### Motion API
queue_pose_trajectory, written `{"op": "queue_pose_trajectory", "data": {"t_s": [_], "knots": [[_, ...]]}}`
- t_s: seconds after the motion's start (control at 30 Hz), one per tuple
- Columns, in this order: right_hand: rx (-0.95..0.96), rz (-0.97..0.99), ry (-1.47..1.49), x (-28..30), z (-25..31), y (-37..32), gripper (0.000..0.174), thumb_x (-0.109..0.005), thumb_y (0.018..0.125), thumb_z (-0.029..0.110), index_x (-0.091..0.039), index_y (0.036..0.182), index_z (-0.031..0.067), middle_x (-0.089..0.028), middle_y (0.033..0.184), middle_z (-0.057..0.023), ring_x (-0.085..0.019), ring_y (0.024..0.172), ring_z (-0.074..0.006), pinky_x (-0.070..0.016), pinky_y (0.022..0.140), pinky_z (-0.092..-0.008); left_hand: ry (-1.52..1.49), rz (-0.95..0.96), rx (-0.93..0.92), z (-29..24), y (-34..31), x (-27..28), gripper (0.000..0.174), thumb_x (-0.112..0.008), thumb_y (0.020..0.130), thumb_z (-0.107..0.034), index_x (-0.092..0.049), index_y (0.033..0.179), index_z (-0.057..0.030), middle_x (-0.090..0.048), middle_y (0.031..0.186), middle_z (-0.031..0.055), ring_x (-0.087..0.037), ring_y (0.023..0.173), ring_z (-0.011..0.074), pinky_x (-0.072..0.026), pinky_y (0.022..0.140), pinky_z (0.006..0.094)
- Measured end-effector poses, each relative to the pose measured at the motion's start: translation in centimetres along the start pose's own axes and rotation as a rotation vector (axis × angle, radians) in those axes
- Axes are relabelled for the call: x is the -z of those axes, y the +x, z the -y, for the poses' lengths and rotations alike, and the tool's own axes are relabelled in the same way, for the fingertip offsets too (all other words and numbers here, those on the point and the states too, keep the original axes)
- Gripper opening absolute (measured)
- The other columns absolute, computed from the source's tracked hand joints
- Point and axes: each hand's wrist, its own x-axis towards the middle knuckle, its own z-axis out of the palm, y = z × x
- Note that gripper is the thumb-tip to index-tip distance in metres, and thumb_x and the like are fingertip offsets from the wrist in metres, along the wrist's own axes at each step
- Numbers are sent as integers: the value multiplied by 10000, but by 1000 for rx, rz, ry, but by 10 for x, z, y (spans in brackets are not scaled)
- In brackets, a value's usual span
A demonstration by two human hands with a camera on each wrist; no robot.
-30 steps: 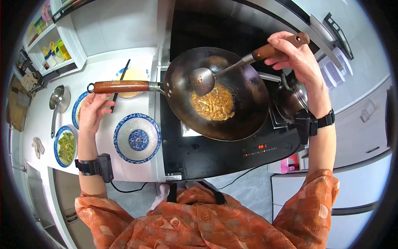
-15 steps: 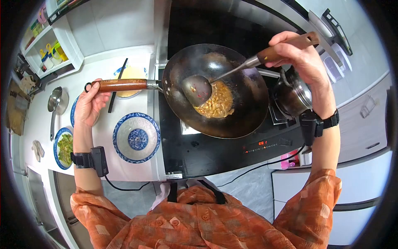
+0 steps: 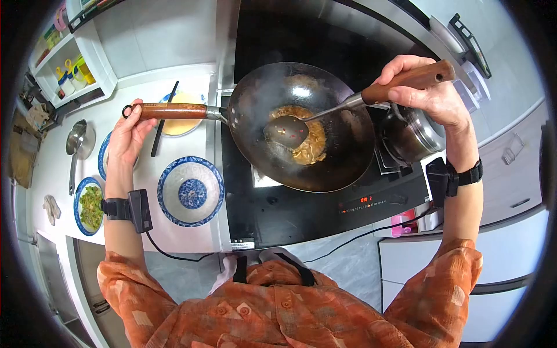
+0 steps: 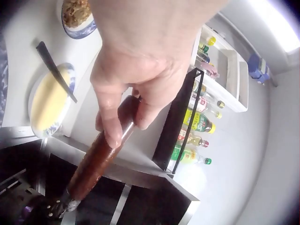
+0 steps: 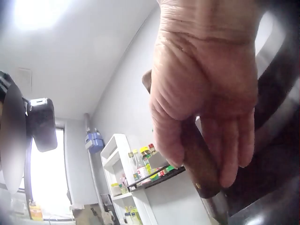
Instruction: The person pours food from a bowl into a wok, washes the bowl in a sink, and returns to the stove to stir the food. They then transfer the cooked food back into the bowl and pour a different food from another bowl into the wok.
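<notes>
A dark wok (image 3: 348, 159) sits on the black stove, with saucy brown food (image 3: 313, 152) in its middle. My left hand (image 3: 126, 139) holds the ring end of the wok's wooden handle (image 3: 174, 111). In the left wrist view, thumb and fingers (image 4: 111, 126) close around that handle. A wok spatula (image 3: 287, 132) has its metal head down over the food, hiding part of it. Its wooden grip (image 3: 406, 84) lies in my right hand (image 3: 436, 100), thumb on the near side. The right wrist view shows fingers (image 5: 229, 159) along the same grip.
Left of the stove are an empty blue-rimmed bowl (image 3: 168, 174), a plate of yellow liquid (image 3: 188, 124) with black chopsticks (image 3: 156, 136) across it, and a dish of greens (image 3: 91, 206). A steel ladle (image 3: 72, 162) lies farther left. A lidded pot (image 3: 409, 136) stands right of the wok.
My left hand has risen from below the wok handle and taken hold of its end. The spatula head has swung left, then come back lower over the food; my right hand has shifted right.
</notes>
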Motion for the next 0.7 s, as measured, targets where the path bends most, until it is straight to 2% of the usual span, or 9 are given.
{"op": "queue_pose_trajectory", "data": {"t_s": [0.13, 0.2, 0.27, 0.3, 0.4, 0.6, 0.67, 0.7], "knots": [[57, 33, -50, 16, 6, -9, 194, -702, 715, 167, -630, 854, 52, -627, 839, -30, -577, 807, -121, -467, 740, -247, 13, 9, -14, 5, 4, 4, 221, -529, 877, -111, -510, 1067, 1, -549, 955, 109, -630, 698, 222, -560, 637, 242], [19, 89, -42, 28, 22, -12, 183, -697, 708, 144, -631, 851, 51, -632, 857, -52, -587, 825, -143, -474, 757, -261, -34, 22, -5, 2, 3, 1, 142, -536, 867, -83, -518, 997, -28, -576, 901, 115, -646, 682, 250, -565, 568, 242], [110, 257, -90, 36, 27, -14, 167, -688, 701, 106, -631, 847, 46, -635, 875, -78, -594, 843, -163, -479, 770, -274, -33, 30, -8, 3, 3, 2, 150, -539, 866, -85, -516, 1003, -28, -575, 900, 113, -646, 681, 248, -564, 567, 244], [95, 309, -66, 34, 30, -16, 162, -681, 700, 90, -631, 847, 41, -635, 887, -86, -598, 837, -169, -485, 764, -286, -31, 37, -15, 3, 3, 2, 159, -541, 865, -86, -513, 1010, -28, -574, 899, 111, -646, 680, 247, -563, 565, 245], [29, 332, -46, 26, 31, -17, 172, -682, 700, 95, -634, 857, 44, -636, 884, -73, -596, 833, -160, -486, 761, -287, -36, 35, -19, 4, 2, 1, 168, -544, 866, -95, -513, 1014, -23, -574, 891, 110, -646, 678, 243, -563, 564, 245], [59, 186, -131, 27, 9, -23, 190, -693, 717, 147, -636, 877, 61, -634, 872, -52, -596, 806, -150, -491, 723, -274, 29, -17, -23, 2, -8, -10, 217, -546, 873, -139, -497, 1039, -8, -602, 867, 131, -646, 672, 225, -554, 560, 236], [-61, -77, -151, 37, 0, -31, 221, -696, 736, 187, -622, 893, 50, -632, 847, -71, -613, 759, -165, -506, 694, -279, 65, -42, -19, 3, -9, -8, 225, -545, 876, -156, -496, 1042, -12, -611, 844, 133, -646, 670, 217, -549, 554, 233], [-143, -171, -13, 37, -4, -34, 258, -687, 759, 230, -606, 910, 37, -630, 820, -91, -628, 705, -171, -518, 652, -269, 93, -61, -19, 3, -9, -8, 233, -544, 878, -172, -496, 1045, -16, -621, 821, 135, -646, 668, 210, -544, 547, 230]]}}
